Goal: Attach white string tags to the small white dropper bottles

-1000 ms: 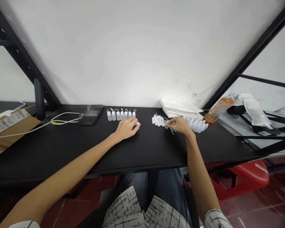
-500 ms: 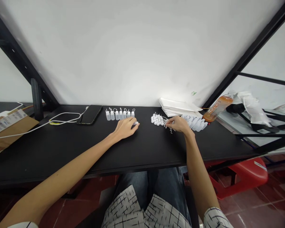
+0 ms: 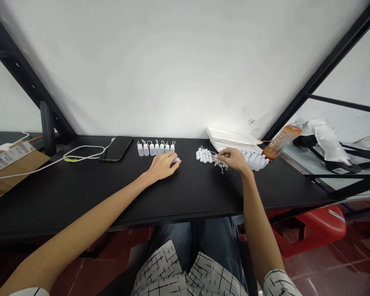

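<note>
My left hand [image 3: 164,165] rests on the black table, its fingers closed around a small white plastic bottle [image 3: 177,159] that shows only at the fingertips. Just behind it stands a row of several small translucent bottles [image 3: 152,149] with looped straps at their tops. My right hand [image 3: 232,158] is pinched at the edge of a heap of thin white straps [image 3: 221,163]; whatever lies between its fingertips is too small to make out. Left of the straps sits a cluster of small white caps [image 3: 204,155]. Beyond the right hand several more translucent bottles [image 3: 255,160] lie side by side, partly hidden by it.
A stack of white paper sheets [image 3: 231,139] lies against the wall. An orange drink bottle [image 3: 283,141] leans at the right. On the left are a phone [image 3: 117,148], a white cable [image 3: 89,151] and a cardboard parcel [image 3: 10,164]. Black frame posts flank the table.
My right hand has shifted slightly up and to the right, uncovering more of the strap heap. My left hand has stayed in place around the bottle.
</note>
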The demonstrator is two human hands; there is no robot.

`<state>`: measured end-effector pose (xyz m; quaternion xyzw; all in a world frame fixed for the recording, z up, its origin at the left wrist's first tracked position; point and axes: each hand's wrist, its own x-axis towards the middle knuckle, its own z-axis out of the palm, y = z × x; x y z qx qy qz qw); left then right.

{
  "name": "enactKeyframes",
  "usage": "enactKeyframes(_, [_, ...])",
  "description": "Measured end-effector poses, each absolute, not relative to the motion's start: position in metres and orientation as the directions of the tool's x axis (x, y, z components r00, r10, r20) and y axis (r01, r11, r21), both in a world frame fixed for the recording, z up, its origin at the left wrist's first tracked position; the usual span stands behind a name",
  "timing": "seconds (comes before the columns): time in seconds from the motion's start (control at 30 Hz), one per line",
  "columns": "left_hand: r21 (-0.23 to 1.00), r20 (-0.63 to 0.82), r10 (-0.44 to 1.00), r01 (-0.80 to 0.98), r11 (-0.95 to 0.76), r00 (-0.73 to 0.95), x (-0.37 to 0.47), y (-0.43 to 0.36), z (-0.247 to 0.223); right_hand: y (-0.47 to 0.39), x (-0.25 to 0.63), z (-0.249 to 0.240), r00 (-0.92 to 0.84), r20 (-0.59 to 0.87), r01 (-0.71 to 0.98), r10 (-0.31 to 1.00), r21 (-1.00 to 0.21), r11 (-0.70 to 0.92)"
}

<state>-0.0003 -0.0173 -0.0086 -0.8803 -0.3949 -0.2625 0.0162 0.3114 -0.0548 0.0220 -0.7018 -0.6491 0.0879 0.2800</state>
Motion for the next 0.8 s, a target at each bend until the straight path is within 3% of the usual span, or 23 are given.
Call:
enactKeyframes(0.33, [0.183,0.464,0.685,0.695,-0.695,0.562,-0.001,-0.016,-0.010,-0.048,0.308,0.017,0.216,0.351,0.479,0.911,-0.851,0.214])
enactKeyframes(0.57, [0.217,0.435,0.691,0.677,-0.703,0.577,-0.001,-0.015,-0.010,-0.048,0.302,0.020,0.276,0.347,0.393,0.896,-0.892,0.224])
enactKeyframes(0.8, [0.281,0.379,0.688,0.632,-0.722,0.619,0.002,-0.018,-0.010,-0.052,0.246,0.019,-0.067,0.340,0.402,0.938,-0.851,0.337])
